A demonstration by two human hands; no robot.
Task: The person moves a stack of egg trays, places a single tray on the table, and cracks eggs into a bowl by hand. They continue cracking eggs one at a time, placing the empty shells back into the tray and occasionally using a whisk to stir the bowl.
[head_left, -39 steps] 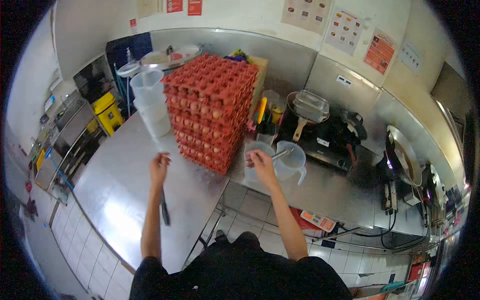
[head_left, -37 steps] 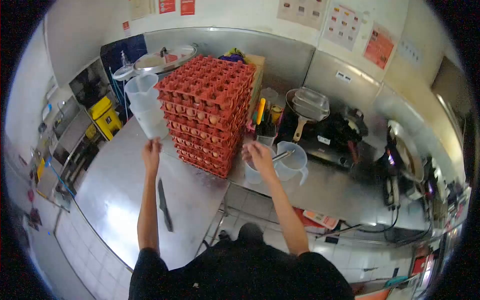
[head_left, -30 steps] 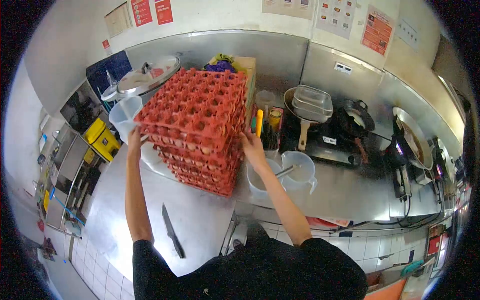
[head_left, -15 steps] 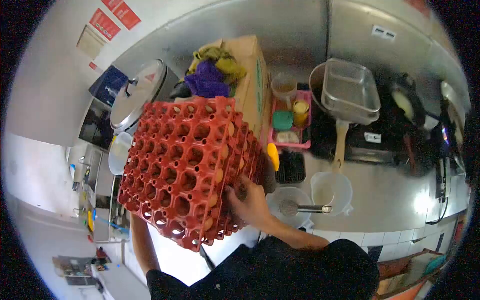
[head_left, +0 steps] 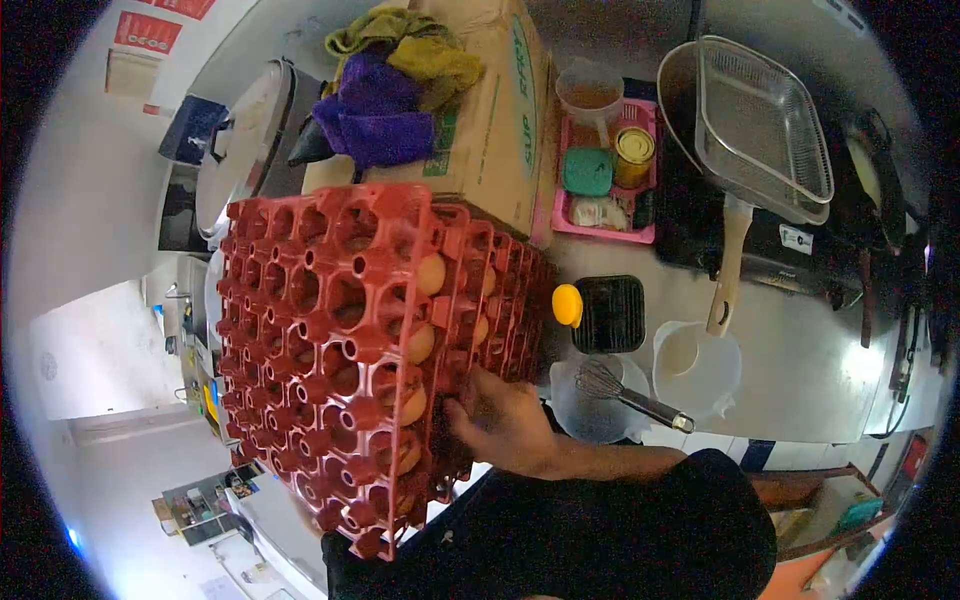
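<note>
A stack of red plastic egg trays [head_left: 330, 330] fills the left and middle of the head view, tilted up so the outermost tray faces me. Brown eggs [head_left: 418, 343] show in the gaps along its right side. My right hand [head_left: 510, 425] is closed on that side of the stack, with its fingers partly hidden among the tray edges. My left hand is out of sight behind the trays; only a bit of dark sleeve shows below them.
A cardboard box [head_left: 490, 130] with purple and olive cloths [head_left: 380, 110] stands behind the stack. To the right are a pink basket [head_left: 603, 236], a black tray [head_left: 610, 313], a whisk [head_left: 640, 397] in a plastic bowl, a jug [head_left: 705, 375], and a strainer [head_left: 770, 130] on the stove.
The tray stack has come closer and turned, showing more of its egg-filled side. My right hand stays on it. My left forearm has gone out of sight, and the counter view has shifted.
</note>
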